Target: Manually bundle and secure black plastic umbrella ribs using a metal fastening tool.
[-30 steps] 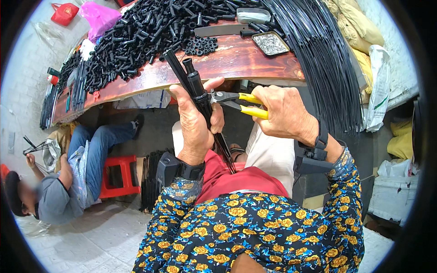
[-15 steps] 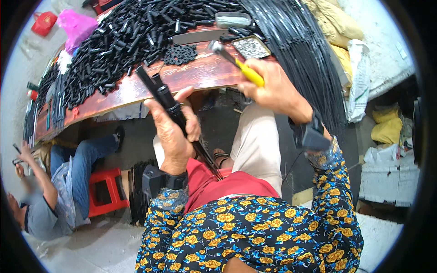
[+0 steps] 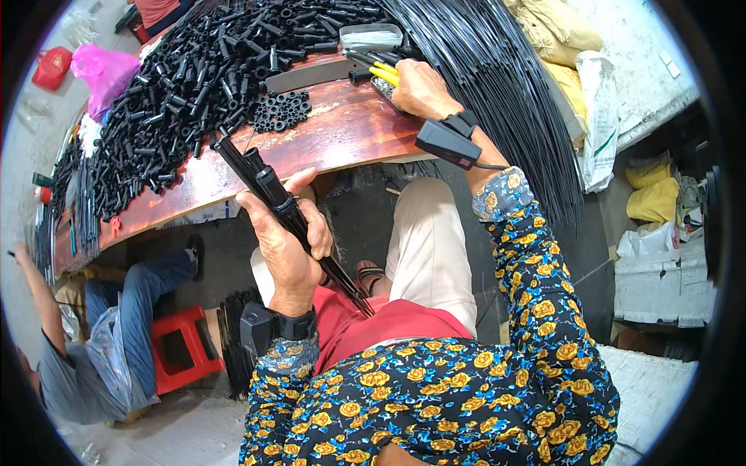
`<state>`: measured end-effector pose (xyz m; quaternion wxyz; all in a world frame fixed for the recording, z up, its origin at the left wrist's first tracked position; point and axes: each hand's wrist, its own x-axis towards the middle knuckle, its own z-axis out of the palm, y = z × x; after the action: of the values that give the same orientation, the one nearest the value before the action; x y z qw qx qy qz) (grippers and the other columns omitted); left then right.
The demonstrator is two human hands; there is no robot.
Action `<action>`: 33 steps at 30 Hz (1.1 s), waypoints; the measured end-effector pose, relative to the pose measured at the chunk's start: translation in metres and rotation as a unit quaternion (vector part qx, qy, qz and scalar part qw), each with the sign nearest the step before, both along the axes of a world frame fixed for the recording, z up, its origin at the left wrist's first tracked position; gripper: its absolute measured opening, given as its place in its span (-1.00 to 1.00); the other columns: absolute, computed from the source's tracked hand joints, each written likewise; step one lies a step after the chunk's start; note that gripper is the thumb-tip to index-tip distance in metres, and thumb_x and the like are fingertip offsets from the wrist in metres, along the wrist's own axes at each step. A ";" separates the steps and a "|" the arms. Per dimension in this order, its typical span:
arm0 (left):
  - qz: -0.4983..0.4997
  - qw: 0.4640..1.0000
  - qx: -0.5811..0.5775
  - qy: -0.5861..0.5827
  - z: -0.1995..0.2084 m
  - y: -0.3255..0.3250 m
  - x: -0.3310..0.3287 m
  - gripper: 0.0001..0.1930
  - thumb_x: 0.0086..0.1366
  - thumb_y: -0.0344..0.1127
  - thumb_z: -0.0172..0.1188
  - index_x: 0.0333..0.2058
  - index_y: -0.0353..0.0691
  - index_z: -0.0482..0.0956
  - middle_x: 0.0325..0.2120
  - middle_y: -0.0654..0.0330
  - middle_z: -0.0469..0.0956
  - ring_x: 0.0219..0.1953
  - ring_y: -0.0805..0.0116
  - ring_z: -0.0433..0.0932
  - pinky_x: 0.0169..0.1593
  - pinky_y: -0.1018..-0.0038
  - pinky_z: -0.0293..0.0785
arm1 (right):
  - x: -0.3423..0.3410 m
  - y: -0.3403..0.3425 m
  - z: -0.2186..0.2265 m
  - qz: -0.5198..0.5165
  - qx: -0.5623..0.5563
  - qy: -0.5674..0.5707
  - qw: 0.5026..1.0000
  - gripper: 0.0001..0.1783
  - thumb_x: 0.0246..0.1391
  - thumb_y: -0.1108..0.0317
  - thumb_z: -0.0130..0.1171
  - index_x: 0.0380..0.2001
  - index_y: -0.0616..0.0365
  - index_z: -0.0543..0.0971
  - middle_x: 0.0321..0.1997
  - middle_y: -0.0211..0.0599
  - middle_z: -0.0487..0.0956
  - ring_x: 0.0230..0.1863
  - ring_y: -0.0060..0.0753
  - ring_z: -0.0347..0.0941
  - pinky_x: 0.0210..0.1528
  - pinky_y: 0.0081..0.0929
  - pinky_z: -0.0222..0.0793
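Observation:
My left hand point(image 3: 291, 252) is closed around a bundle of slim black rods point(image 3: 338, 279) with thicker black plastic sleeves point(image 3: 270, 186) near their upper ends. The bundle slants from the table edge down to my lap. At the table, my right hand point(image 3: 423, 89) is closed by the yellow handle point(image 3: 385, 74) of a hammer, whose head is hard to make out now. Its fingers are over a small tray point(image 3: 382, 87) of tiny metal parts; the fingertips are partly hidden.
A large heap of black plastic tubes point(image 3: 194, 85) covers the table point(image 3: 350, 128). Black rings point(image 3: 281, 111), a grey flat bar point(image 3: 311, 76) and a clear box point(image 3: 371, 36) lie nearby. Long black rods point(image 3: 497, 93) spread at right. Another person point(image 3: 85, 365) sits left, by a red stool point(image 3: 183, 349).
My right hand has moved up and away from me with the hammer, from above the table edge to the small tray. My left hand still grips the rods, slightly lower and further left.

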<state>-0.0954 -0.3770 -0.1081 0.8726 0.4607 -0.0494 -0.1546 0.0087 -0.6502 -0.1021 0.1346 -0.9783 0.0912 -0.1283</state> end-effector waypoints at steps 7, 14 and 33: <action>0.010 1.000 0.007 -0.007 -0.002 -0.002 0.004 -0.10 0.31 0.43 -0.44 0.01 -0.39 0.43 -0.85 0.36 0.12 -0.87 0.53 0.04 -0.76 0.57 0.05 | 0.002 0.009 0.001 0.016 -0.012 0.002 1.000 -0.76 -0.09 0.41 0.15 -0.38 0.40 0.61 -0.40 0.26 0.58 -0.30 0.19 0.58 -0.22 -0.07 0.49; 0.005 1.000 -0.002 -0.019 -0.005 -0.001 0.004 -0.11 0.31 0.43 -0.44 0.01 -0.39 0.43 -0.85 0.35 0.13 -0.87 0.51 0.04 -0.76 0.56 0.05 | 0.012 -0.002 -0.005 -0.029 0.068 -0.026 0.997 -0.75 -0.12 0.41 0.12 -0.35 0.30 0.63 -0.39 0.24 0.58 -0.25 0.20 0.56 -0.16 -0.06 0.46; 0.004 0.999 0.025 -0.035 0.003 -0.001 -0.008 -0.11 0.32 0.43 -0.48 0.04 -0.36 0.41 -0.86 0.35 0.12 -0.86 0.52 0.03 -0.75 0.54 0.03 | -0.117 0.061 0.033 0.236 0.702 -0.095 0.665 -0.67 -0.02 0.49 0.30 -0.13 0.31 0.53 -0.35 -0.32 0.59 -0.40 -0.53 0.52 -0.31 -0.59 0.49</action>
<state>-0.1030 -0.3780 -0.1052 0.8592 0.4878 -0.0737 -0.1358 -0.1088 -0.5892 -0.0689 0.8151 -0.5659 -0.0931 -0.0826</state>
